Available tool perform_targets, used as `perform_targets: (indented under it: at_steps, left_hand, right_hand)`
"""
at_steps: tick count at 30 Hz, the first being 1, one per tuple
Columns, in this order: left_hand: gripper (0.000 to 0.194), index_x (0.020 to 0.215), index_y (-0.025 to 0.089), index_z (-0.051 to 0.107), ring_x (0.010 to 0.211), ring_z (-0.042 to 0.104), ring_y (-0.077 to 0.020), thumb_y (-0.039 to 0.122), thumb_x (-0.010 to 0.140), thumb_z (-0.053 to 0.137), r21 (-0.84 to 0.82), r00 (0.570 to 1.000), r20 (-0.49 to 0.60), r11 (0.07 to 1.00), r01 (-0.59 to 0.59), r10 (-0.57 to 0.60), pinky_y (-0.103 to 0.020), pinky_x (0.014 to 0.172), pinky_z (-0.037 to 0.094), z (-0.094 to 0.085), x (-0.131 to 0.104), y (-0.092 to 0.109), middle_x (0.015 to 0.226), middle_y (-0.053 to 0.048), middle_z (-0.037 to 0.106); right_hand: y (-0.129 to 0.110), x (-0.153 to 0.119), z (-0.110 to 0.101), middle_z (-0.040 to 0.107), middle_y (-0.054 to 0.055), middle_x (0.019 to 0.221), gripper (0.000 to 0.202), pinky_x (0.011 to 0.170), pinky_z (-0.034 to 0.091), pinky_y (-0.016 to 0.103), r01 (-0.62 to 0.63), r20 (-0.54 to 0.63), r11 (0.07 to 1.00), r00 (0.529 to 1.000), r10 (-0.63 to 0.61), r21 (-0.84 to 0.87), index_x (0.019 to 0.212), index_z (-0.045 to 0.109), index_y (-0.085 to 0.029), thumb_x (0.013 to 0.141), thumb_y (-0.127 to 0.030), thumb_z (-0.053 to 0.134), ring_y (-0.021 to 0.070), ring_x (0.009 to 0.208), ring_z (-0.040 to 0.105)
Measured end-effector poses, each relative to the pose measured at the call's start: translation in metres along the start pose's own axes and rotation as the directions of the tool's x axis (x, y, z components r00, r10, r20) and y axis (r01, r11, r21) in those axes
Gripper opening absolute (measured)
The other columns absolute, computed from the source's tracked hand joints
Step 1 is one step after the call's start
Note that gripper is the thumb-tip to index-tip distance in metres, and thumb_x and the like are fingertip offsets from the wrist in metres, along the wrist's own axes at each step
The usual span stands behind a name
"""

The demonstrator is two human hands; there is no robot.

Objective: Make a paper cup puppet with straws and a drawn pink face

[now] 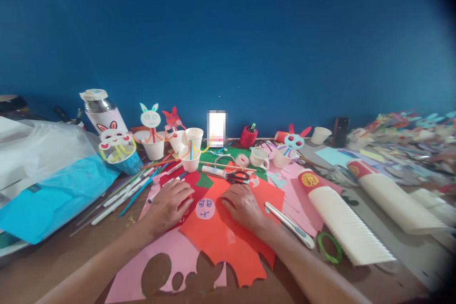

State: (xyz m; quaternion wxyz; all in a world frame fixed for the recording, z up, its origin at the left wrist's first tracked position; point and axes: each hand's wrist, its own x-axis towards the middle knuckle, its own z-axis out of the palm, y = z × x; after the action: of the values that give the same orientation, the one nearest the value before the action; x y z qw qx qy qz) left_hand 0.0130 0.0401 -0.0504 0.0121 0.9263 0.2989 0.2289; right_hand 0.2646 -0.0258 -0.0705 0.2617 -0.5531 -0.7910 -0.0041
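At the front middle of the bench (42,266), I am seeing the left hand (171,204) and right hand (244,206) flanking the face disc (205,215), which is lying on the orange sheet (235,247). All fingers are resting released, loosely bent, their placing probably keeping the paper flat. Scissors (233,178) and knife (290,226) are lying beside the right hand, seemingly for easy reach. Toward the rear left corner, a blue cup (131,161) and a white cup (154,150) are holding rabbit figures; the mug's (259,157) contents I cannot tell.
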Motion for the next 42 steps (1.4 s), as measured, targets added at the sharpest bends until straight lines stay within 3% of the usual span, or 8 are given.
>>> perform_targets:
  at_steps: [8, 42]
  left_hand:
    - [0.022, 0.103, 0.016, 0.063, 0.096, 0.053, -0.0234, 0.025, 0.094, 0.045, -0.144, 0.997, 0.077, 0.989, -0.019, 0.031, -0.038, 0.084, 0.045, 0.006, 0.0, 0.003, 0.104, -0.009, 0.061]
    - [0.021, 0.099, 0.019, 0.065, 0.091, 0.054, -0.0224, 0.021, 0.093, 0.045, -0.125, 0.999, 0.042, 0.992, -0.019, 0.024, -0.037, 0.08, 0.045, 0.013, -0.002, 0.0, 0.099, -0.008, 0.061]
  right_hand:
    - [0.0, 0.0, 0.0, 0.066, 0.003, 0.083, 0.009, 0.078, 0.036, 0.032, -0.003, 0.002, 1.0, 1.0, 0.003, 0.01, 0.085, 0.068, -0.021, 0.084, -0.016, 0.061, 0.0184, 0.082, 0.058]
    - [0.001, -0.001, 0.003, 0.067, 0.003, 0.084, 0.011, 0.081, 0.037, 0.033, -0.002, -0.015, 0.999, 1.0, 0.003, 0.041, 0.085, 0.067, -0.02, 0.085, -0.014, 0.059, 0.0193, 0.085, 0.059]
